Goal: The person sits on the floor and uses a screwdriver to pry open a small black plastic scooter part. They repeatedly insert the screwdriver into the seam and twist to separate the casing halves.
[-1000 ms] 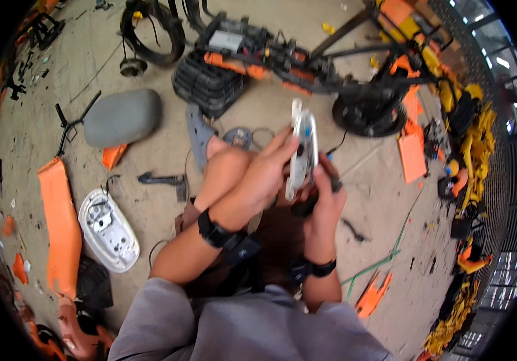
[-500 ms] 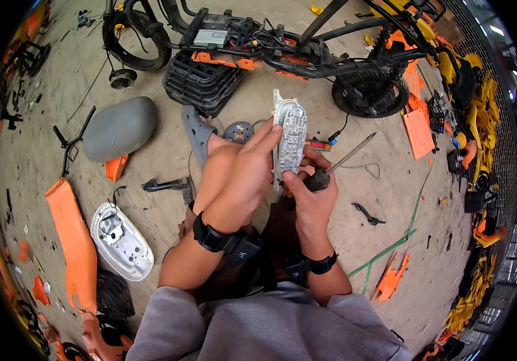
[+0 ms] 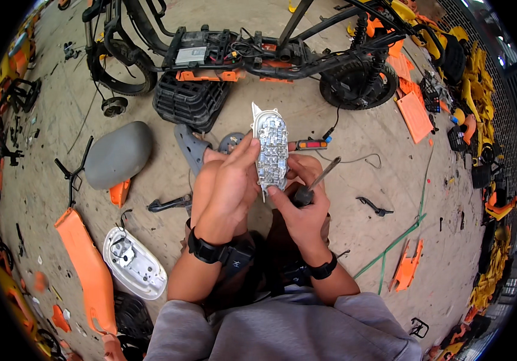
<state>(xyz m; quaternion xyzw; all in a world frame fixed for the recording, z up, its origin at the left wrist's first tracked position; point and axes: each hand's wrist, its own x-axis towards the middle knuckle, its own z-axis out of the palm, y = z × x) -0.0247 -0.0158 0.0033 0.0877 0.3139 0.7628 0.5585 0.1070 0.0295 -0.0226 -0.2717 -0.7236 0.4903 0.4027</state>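
Gripping silver, faceted, oblong panel (image 3: 272, 153) in left hand (image 3: 234, 174), clamped on left edge; pinching lower end with right hand (image 3: 303, 212), also clamped around black-handled steel screwdriver (image 3: 304, 195). Turned from edge-on to face-up between hands, now showing faceted side fully.

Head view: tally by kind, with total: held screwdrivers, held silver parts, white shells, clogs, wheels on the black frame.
Screwdriver: 1
Silver part: 1
White shell: 1
Clogs: 2
Wheels: 2
Total: 7
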